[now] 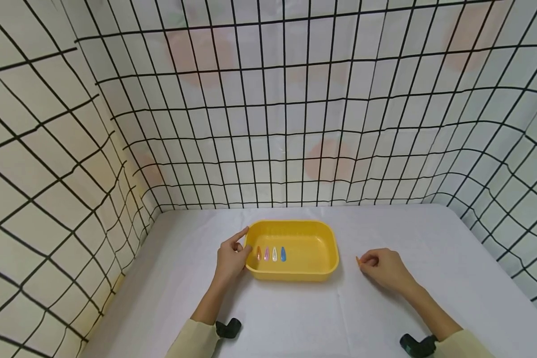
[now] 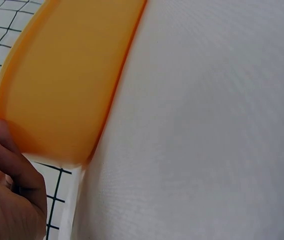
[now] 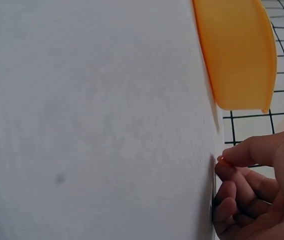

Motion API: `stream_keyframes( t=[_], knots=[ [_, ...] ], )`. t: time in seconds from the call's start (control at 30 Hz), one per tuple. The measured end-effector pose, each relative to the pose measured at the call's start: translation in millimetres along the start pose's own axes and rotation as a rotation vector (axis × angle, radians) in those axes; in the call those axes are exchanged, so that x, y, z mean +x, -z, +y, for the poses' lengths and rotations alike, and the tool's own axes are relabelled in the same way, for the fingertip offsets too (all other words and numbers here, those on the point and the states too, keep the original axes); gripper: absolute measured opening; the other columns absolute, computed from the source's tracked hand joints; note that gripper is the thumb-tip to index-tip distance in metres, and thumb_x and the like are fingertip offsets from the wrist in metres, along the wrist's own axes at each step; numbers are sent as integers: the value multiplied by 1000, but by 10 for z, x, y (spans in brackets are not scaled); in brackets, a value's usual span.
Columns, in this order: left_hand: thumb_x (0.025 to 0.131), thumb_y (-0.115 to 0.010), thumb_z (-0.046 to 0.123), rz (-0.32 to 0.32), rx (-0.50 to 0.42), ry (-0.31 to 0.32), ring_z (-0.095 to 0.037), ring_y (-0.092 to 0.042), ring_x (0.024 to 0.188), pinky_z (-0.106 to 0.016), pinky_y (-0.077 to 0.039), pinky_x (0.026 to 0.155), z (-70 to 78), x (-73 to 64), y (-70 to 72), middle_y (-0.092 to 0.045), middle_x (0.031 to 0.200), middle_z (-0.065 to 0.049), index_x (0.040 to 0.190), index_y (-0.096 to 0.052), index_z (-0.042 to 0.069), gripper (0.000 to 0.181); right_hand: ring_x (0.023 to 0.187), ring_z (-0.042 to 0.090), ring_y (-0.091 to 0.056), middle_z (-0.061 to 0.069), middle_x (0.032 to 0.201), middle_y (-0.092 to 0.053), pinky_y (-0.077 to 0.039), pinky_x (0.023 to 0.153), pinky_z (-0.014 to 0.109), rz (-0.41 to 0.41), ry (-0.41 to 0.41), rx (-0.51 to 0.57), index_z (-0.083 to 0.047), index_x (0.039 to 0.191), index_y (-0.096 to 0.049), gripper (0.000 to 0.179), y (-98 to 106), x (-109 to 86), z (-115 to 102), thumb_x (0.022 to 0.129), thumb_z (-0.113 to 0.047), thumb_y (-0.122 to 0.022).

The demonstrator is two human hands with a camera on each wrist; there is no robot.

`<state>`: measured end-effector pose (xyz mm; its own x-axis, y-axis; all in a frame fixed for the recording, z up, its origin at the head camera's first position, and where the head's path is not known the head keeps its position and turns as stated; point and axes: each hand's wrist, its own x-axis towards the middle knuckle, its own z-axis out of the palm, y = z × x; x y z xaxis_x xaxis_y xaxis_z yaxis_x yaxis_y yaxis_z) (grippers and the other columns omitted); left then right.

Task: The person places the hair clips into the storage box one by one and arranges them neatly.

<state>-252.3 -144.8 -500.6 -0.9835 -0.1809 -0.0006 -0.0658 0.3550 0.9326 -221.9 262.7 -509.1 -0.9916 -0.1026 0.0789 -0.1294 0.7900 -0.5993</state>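
Observation:
A yellow plastic basin (image 1: pixel 295 275) stands on the table. Inside it, toward its left side, several snap hair clips lie in a row: orange (image 1: pixel 258 253), pink (image 1: pixel 266 254), whitish (image 1: pixel 275 254) and blue (image 1: pixel 283 254). My left hand (image 1: pixel 232 257) grips the basin's left rim, thumb over the edge; the left wrist view shows the same hand (image 2: pixel 11 175) at the basin's end. Right of the basin, my right hand (image 1: pixel 385 268) pinches a small orange hair clip (image 1: pixel 358 260) between thumb and finger, close above the table. Only a bit of that clip (image 3: pixel 224 161) shows in the right wrist view.
A white cloth covers the table (image 1: pixel 295 318). Behind it and at both sides rises a white wall covering with a black grid (image 1: pixel 286 149). Dark wrist devices (image 1: pixel 229 328) sit on both forearms.

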Motion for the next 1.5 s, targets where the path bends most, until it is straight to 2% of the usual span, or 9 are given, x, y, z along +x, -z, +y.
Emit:
stream_keyframes(
  t=[0.43,0.77,1.2,1.5],
  knots=[
    [88,-67,7,7,0,-19,-12,-42,41,-19,-41,41,10,-13,14,-47,63,1,142,-64,27,57,75,17,-57,0,80,-71,-47,61,25,1,-106,102,-5,98,-77,17,78,56,-57,88,-17,-70],
    [88,-68,8,1,-9,4,-12,-42,42,-18,-41,42,9,-16,-9,-47,65,1,142,-64,29,57,72,17,-60,6,83,-73,-51,55,25,-19,-150,240,-2,104,-75,22,155,99,-125,94,-21,-69],
    [89,-67,6,11,-5,11,-13,-42,43,-18,-42,42,12,-11,-7,-46,67,0,142,-64,28,57,72,16,-62,15,91,-75,-54,60,26,-37,-139,361,1,106,-73,27,241,229,-302,98,-24,-67],
    [90,-68,7,10,-10,17,-13,-42,43,-18,-43,43,24,-14,-5,-47,68,0,142,-64,27,56,76,30,-65,14,90,-75,-55,62,26,-48,-108,429,2,105,-72,28,261,292,-502,99,-25,-68]
  ],
)
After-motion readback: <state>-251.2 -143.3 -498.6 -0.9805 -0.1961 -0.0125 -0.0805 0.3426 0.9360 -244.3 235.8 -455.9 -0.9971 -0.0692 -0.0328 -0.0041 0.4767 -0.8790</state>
